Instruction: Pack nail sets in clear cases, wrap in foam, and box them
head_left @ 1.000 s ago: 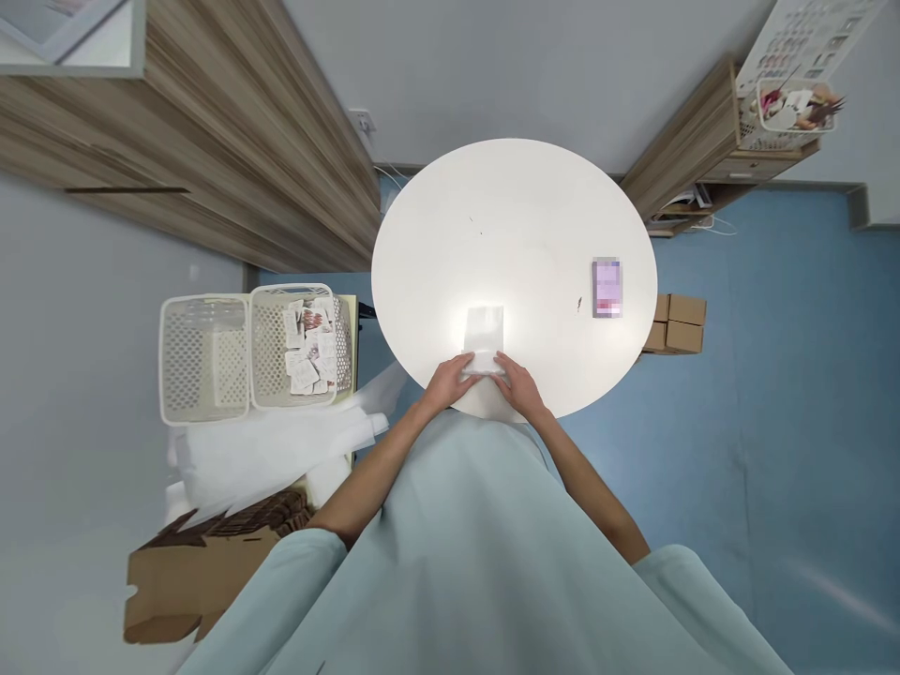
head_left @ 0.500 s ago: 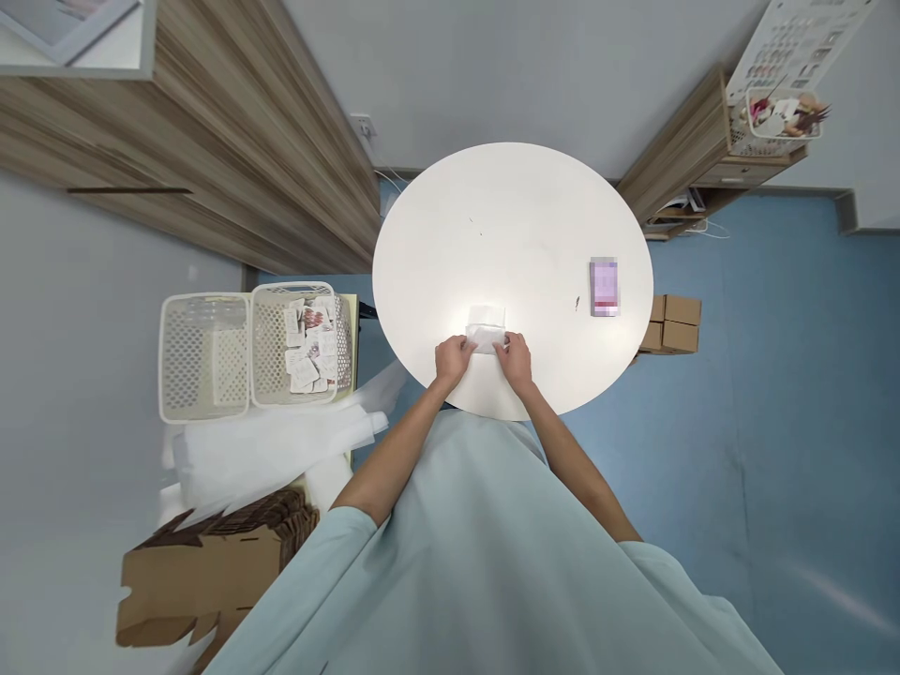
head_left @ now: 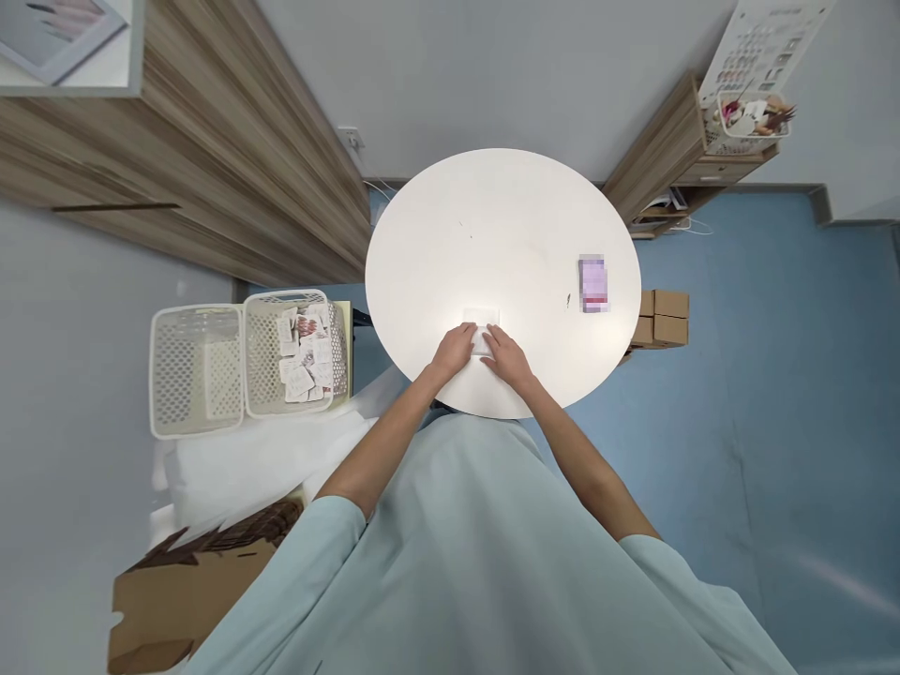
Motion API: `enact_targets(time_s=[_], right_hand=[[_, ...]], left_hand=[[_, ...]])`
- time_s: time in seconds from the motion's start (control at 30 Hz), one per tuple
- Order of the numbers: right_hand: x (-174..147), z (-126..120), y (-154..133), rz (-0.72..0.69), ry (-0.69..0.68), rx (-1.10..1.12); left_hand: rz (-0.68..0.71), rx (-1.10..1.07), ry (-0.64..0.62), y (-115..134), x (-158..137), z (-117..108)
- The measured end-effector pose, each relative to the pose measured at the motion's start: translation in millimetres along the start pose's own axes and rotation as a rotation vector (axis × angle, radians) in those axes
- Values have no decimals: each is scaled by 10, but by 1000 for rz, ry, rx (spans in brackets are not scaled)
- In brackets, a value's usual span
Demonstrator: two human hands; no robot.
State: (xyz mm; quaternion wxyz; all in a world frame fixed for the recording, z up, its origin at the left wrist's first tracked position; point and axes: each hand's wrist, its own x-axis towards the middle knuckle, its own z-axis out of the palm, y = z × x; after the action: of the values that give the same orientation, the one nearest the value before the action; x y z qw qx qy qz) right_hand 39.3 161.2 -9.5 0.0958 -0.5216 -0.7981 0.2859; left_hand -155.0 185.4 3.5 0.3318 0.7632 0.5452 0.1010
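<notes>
A small white, partly see-through sheet or pouch [head_left: 481,317] lies flat on the white oval table [head_left: 506,206], near the edge closest to me. It looks folded, with a thin flap on the far side. My left hand [head_left: 454,349] rests over its left side, fingers stretched out and lying on it. From the right, my right hand [head_left: 507,360] reaches onto it with the fingers extended and the thumb apart. Between the two hands a strip of the white material shows; the rest of it is under my fingers.
A blurred purple box-like thing [head_left: 593,284] lies on the table's right. Left of the table are white perforated baskets [head_left: 197,373], one with printed cards [head_left: 307,354], white film [head_left: 260,459] and flattened cardboard [head_left: 189,600]. Small brown boxes [head_left: 670,317] stand at right, beyond the table edge.
My fingers have shifted from pinching the sides of the white material to lying over it, and the hands have come closer together. The whole view has moved slightly.
</notes>
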Motion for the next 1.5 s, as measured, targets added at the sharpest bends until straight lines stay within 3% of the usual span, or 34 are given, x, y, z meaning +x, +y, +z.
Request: enact_targets(time_s=[0.23, 0.37, 0.63, 0.73, 0.9, 1.07, 1.23, 1.37, 1.5], right_hand=[[-698, 294, -169, -12, 1, 13], [-930, 296, -208, -24, -2, 95], [-601, -16, -157, 155, 37, 221], [-401, -68, -142, 232, 70, 235], [-115, -50, -16, 284, 116, 161], [61, -49, 73, 252, 136, 84], [39, -60, -38, 159, 91, -2], [-140, -32, -150, 198, 93, -35], [-359, 46, -246, 224, 1, 11]], left_hand=[[34, -21, -87, 39, -698, 209], [12, -62, -129, 66, -956, 265], [-195, -249, -1, 33, -614, 113], [-330, -213, 5, 41, -467, 89], [-480, -138, 14, 75, -315, 177], [-525, -161, 145, 107, -273, 276], [-644, -180, 174, 155, -317, 269], [-725, -237, 207, 149, -384, 229], [-771, -307, 217, 101, -426, 165]])
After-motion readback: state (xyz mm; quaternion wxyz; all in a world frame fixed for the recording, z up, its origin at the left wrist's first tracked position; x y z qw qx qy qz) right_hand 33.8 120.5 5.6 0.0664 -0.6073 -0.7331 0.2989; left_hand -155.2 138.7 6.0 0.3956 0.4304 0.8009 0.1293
